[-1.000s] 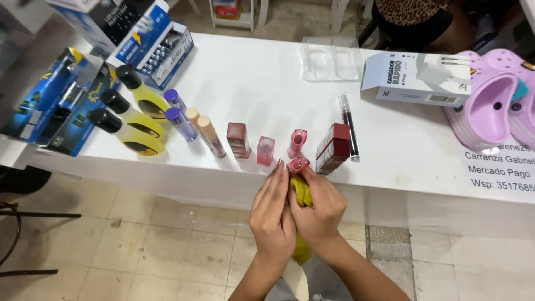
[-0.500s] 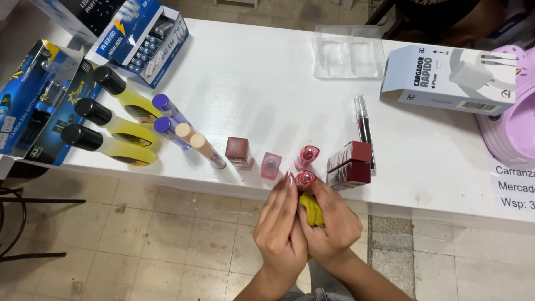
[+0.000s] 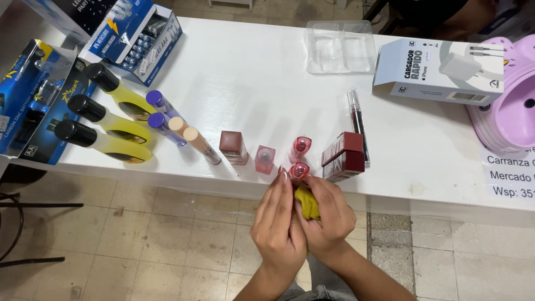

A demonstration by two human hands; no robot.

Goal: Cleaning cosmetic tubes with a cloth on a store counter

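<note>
Your left hand point(image 3: 277, 223) and right hand point(image 3: 329, 214) both had a tight grip on a small pink round-capped tube point(image 3: 299, 170), wrapped in a crumpled yellow cloth point(image 3: 307, 202), probably for wiping, at the white table point(image 3: 251, 83) edge.

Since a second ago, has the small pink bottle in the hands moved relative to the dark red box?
No. The pink bottle stays just left of the dark red box at the table edge, held with the yellow cloth; only the camera shifted.
</note>
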